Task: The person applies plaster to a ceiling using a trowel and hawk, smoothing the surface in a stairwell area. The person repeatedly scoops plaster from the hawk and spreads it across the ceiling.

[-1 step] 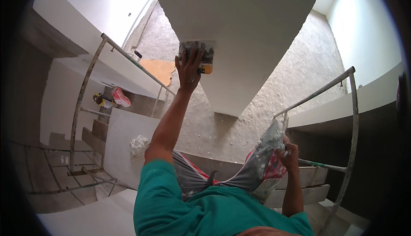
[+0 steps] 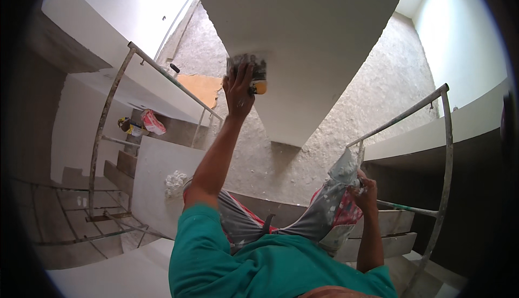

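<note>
My left hand point(image 2: 238, 97) is raised to the pale plastered face of a column or wall point(image 2: 308, 54). Its fingers lie along the broad, smeared blade of a putty knife point(image 2: 260, 70), whose yellow and black handle end shows beside the palm. The blade appears to rest against the plaster near its left edge. Low on the right, my right hand point(image 2: 366, 194) is closed round a trowel by my thigh. White putty coats the grey blade of this trowel point(image 2: 344, 167); its handle is hidden in my fingers.
Scaffold rails stand at the left point(image 2: 110, 98) and right point(image 2: 447, 146). A heap of white putty point(image 2: 175, 183) lies on a pale board point(image 2: 154, 163) by my left leg. Farther left is a red and white bag point(image 2: 153, 122). Rough floor point(image 2: 243, 163) shows below.
The putty knife and my left hand have shifted slightly and look blurred. My right hand stays in place, while its trowel blade has turned a little.
</note>
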`<state>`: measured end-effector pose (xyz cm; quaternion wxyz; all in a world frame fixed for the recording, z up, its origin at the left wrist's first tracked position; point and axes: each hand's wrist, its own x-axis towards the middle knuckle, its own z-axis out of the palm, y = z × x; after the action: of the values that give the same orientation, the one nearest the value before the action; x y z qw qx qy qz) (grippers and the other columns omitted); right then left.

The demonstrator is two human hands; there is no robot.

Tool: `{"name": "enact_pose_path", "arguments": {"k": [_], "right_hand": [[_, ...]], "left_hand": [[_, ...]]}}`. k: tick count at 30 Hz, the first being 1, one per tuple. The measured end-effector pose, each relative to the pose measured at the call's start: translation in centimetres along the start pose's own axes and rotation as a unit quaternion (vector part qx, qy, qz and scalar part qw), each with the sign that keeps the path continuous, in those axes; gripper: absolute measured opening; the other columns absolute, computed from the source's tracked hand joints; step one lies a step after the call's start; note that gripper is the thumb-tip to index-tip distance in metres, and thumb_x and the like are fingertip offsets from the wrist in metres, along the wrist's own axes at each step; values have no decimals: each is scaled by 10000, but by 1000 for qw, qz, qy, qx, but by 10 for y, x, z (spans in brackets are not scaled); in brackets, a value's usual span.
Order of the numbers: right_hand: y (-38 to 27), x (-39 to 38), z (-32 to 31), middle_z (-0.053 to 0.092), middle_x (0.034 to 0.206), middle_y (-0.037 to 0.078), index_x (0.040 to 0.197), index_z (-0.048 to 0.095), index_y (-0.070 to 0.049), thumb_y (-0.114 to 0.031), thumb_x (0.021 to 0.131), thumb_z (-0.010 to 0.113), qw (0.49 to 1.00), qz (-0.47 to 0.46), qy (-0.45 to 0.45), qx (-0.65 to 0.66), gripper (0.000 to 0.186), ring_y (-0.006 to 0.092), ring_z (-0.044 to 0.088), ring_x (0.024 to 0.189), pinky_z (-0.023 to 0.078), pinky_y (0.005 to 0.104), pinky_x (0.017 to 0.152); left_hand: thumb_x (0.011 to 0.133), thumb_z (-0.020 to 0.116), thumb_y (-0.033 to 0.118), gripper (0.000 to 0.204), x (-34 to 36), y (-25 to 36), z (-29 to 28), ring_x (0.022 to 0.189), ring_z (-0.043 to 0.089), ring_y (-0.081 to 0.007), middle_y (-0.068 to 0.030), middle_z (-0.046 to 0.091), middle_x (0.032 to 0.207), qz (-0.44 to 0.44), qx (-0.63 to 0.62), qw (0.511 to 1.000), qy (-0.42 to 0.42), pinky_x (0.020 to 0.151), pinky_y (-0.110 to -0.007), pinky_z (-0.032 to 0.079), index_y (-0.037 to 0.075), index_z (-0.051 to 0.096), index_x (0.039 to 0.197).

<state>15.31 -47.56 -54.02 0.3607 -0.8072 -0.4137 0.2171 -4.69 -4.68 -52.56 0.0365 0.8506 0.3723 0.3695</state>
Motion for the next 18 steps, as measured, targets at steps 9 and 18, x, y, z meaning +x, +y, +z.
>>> {"name": "enact_pose_path", "arguments": {"k": [9, 18], "right_hand": [[-91, 67, 21, 628, 684, 137, 1202, 620, -56, -196, 668, 737, 999, -29, -16, -2, 564, 251, 618, 602, 492, 347, 608], [-129, 99, 18, 669, 780, 191, 1217, 615, -107, -215, 694, 767, 996, -84, -4, -25, 555, 330, 669, 706, 524, 402, 650]], "left_hand": [[729, 561, -79, 447, -93, 109, -89, 938, 614, -191, -74, 608, 956, -403, -714, 566, 87, 913, -373, 490, 18, 511, 1163], [779, 620, -28, 254, -144, 99, -70, 926, 631, -252, -134, 644, 979, -77, -547, 831, -66, 801, -340, 505, 51, 612, 1020]]}}
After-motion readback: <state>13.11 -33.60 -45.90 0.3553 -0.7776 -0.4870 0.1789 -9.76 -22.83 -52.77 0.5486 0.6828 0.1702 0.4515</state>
